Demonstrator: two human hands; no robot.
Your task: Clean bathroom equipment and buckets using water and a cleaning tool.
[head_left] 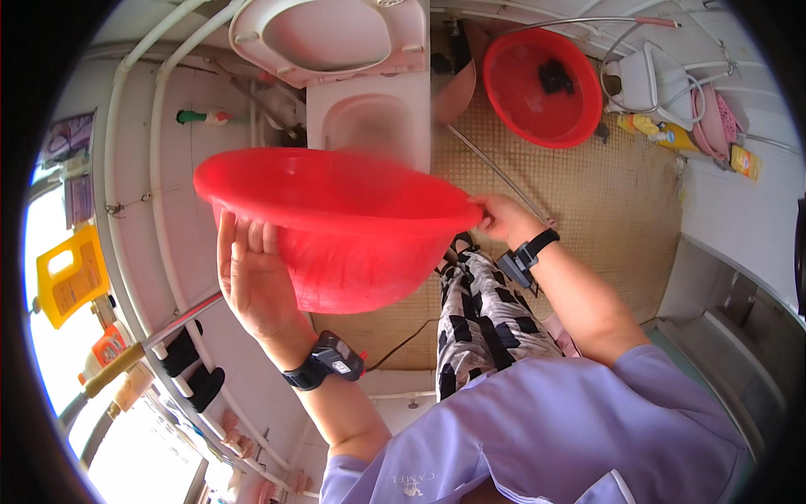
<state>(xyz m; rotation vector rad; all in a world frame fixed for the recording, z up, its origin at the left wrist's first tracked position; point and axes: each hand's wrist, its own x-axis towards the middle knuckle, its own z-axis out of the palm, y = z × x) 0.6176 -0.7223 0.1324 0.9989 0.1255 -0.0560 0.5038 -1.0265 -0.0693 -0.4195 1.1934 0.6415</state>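
Between my two hands a large red plastic basin (361,260) is held up, tilted with its mouth turned away from me. My left hand (252,265) presses against its near left side, fingers up along the outer wall just below the rim. On the right, my right hand (504,217) grips the rim, thumb and fingers closed round it. Beyond the basin is the toilet (323,105) with its seat and lid raised; the basin hides its lower part. Whether anything lies in the held basin is hard to make out.
A second red basin (504,92) with water and something dark stands on the tiled floor (621,202) at the far right. Nearby are a white container (663,80) and yellow bottles (642,126). White pipes (159,168), a pole (189,315) and a yellow jug (71,277) line the left.
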